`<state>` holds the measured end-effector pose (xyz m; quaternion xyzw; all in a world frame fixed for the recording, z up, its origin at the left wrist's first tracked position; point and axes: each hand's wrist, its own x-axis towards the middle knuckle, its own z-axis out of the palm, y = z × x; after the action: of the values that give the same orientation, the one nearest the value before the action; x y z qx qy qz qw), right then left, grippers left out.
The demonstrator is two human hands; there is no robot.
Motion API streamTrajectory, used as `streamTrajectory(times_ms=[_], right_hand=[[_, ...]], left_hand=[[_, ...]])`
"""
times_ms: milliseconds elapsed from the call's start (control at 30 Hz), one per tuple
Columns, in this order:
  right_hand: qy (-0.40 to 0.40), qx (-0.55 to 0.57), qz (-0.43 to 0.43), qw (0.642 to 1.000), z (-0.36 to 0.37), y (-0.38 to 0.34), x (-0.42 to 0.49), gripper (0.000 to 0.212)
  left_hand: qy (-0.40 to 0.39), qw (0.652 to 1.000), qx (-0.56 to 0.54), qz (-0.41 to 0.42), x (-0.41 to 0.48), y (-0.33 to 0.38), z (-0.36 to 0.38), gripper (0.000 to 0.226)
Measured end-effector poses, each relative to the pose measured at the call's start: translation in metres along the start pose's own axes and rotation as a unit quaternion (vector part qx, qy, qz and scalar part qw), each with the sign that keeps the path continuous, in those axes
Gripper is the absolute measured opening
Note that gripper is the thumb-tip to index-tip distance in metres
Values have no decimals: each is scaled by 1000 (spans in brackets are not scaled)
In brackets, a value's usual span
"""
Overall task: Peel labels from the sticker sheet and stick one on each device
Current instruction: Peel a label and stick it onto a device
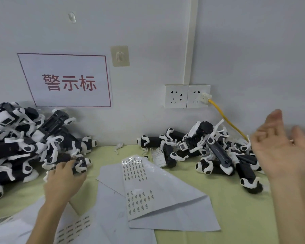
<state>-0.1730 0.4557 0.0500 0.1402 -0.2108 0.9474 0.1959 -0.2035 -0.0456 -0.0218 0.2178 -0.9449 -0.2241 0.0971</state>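
Loose backing papers (113, 231) are spread closest to the lens, and a strip of small labels (72, 228) is seen lying among them, just beside the left forearm. Beyond that, the sticker sheet (139, 189) is laid in the middle of the green desk (236, 208), glossy and resting on a folded white paper. Rows of tiny printed labels are carried on it, with a bare stretch between the upper block and the lower one.

Over on the left, the left hand (63, 178) is reached into the near edge of the left pile of devices (25, 147). Its fingers are laid over one black-and-white device (79, 167), but whether that device is truly gripped cannot be told from this angle. On the other side, the right hand (278, 147) is held up in front of the right pile of devices (209, 152), blurred, palm shown, fingers spread apart, and nothing is seen held in it. No label is spotted on any fingertip.

As for progress, the bare stretch suggests that some labels have been used, yet plenty are left on the sheet. Two large heaps are stacked against the wall, one at each side. Which heap is finished cannot be told, since any label on a device is too small to be made out. The job is judged to be midway at best: a device is to be drawn out, a label peeled and pressed on, and the same repeated many times over.
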Motion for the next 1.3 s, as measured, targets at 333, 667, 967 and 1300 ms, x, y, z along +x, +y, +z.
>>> streamTrajectory(times_ms=[333, 667, 967, 1300], right_hand=[[25, -89, 45, 995, 11, 37, 2, 28], [15, -105, 99, 989, 27, 52, -5, 33], [-12, -143, 150, 978, 59, 74, -19, 38], [-214, -472, 163, 840, 101, 140, -61, 32]], left_hand=[[-15, 999, 9, -51, 7, -16, -3, 79], [19, 998, -54, -14, 7, -13, -17, 35], [36, 954, -283, 89, -17, 41, -55, 40], [-12, 815, -574, 73, -83, 120, -35, 39]])
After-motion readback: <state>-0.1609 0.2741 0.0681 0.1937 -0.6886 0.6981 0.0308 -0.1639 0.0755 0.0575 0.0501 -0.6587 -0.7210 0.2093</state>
